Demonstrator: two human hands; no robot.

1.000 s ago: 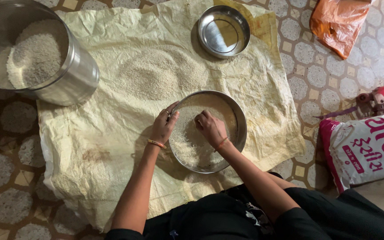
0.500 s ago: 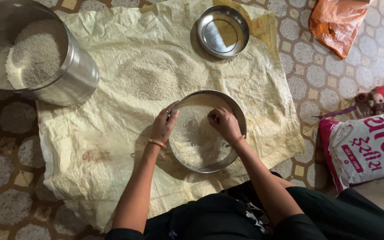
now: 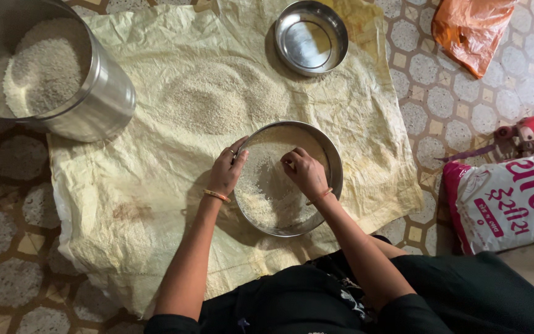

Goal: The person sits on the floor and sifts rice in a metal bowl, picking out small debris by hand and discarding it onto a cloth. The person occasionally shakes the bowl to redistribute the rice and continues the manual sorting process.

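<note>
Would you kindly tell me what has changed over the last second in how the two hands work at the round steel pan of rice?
The right hand slid through the rice from the pan's middle toward its far right side, then eased back a little, fingers still in the grains. The left hand stayed on the rim of the steel pan. The big steel pot, small empty bowl and yellow sheet did not move.

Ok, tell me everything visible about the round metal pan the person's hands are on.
The round metal pan is shallow, silver and shiny, with a low upright rim. It lies flat on the crumpled yellow sheet, just below a loose heap of grain. Pale grain covers much of its bottom, thinner near the middle. The left hand grips its left rim; the right hand is inside, fingers down in the grain.
</note>
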